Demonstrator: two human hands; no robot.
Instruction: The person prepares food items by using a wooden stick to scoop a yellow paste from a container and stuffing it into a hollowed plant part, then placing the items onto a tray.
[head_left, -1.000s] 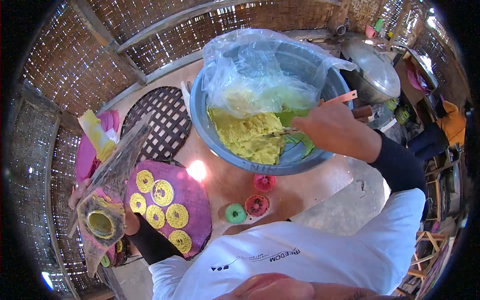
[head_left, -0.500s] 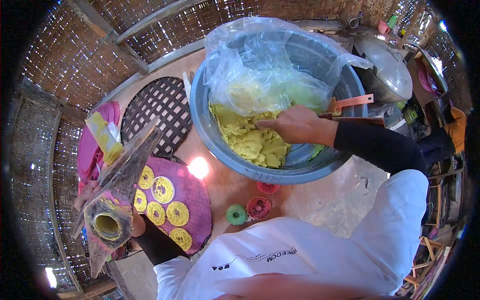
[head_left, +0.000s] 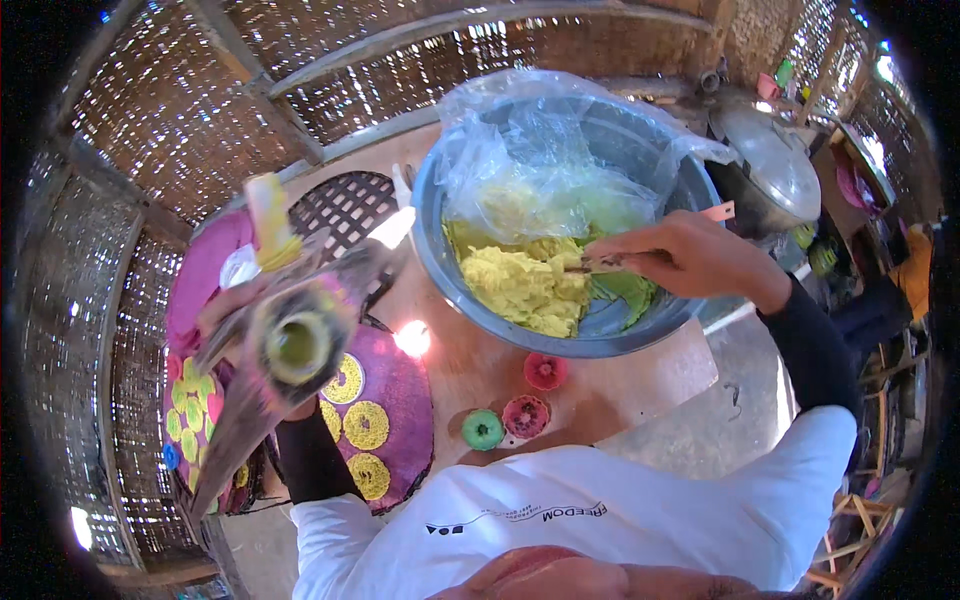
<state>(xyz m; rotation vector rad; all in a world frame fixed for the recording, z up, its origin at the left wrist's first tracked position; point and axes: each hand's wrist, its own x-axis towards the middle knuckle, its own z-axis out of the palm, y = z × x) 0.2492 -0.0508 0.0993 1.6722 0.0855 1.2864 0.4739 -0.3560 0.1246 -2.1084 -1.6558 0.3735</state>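
Note:
My left hand (head_left: 228, 304) is closed on a wooden press (head_left: 235, 440), a weathered board with a round tube opening facing up, blurred by motion. A yellow-smeared pale plunger (head_left: 268, 215) sticks out beyond it. Below the press, yellow dough rings (head_left: 366, 426) lie on a purple round mat (head_left: 405, 375). My right hand (head_left: 690, 255) reaches over the blue-grey tub (head_left: 550, 338), its fingers pinched round a thin brown stick-like tool (head_left: 578, 268), mostly hidden, which touches the yellow dough (head_left: 520, 285). Clear plastic sheeting (head_left: 540, 160) covers the tub's far part.
Two red fluted moulds (head_left: 525, 416) and a green one (head_left: 482, 429) stand near me on the board. A black lattice tray (head_left: 345, 205) lies beyond the press. At the far right sits a large metal pot (head_left: 770, 160). Green-yellow pieces (head_left: 190, 410) lie at the left.
The press in my left hand has swung right and nearer the tub. My right hand has drawn back from pointing over the dough and now grips the brown tool. The whole view has shifted slightly.

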